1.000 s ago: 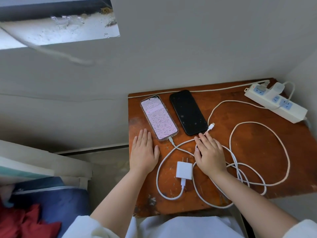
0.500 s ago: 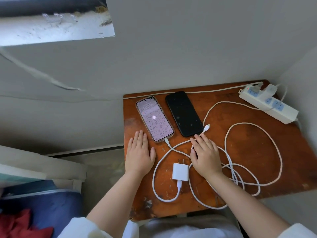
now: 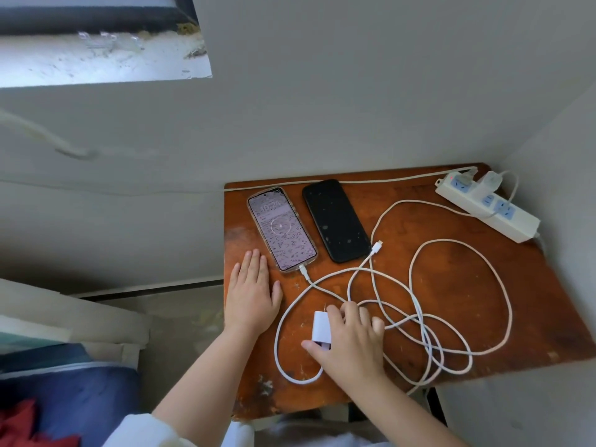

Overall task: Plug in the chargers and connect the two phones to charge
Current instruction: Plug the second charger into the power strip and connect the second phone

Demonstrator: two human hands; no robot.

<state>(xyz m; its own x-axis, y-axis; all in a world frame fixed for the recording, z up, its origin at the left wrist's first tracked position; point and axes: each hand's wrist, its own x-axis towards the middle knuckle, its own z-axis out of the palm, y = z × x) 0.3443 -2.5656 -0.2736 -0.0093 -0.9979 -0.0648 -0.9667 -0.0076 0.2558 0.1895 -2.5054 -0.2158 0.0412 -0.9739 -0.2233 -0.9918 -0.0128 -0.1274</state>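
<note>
Head view: your right hand [image 3: 350, 338] closes thumb and fingers around white charger brick [image 3: 322, 327], near front of wooden table [image 3: 451, 285]. Left hand [image 3: 251, 295] lies flat, fingers extended, holding nothing, just beside lit phone [image 3: 281, 229] (cable already in its port). Dark phone [image 3: 335, 220] unplugged; loose connector [image 3: 376, 246] just beside it. Grip brick by sides, keep prongs clear, carry to power strip [image 3: 487, 206] without dragging tangled cable [image 3: 419, 304]. Half-second ago right hand rested nearer dark phone, brick untouched.

Left hand [image 3: 251, 301] flat, palm down, fingers [image 3: 254, 262] together; right hand [image 3: 350, 343] curled, thumb and fingers pinching
</note>
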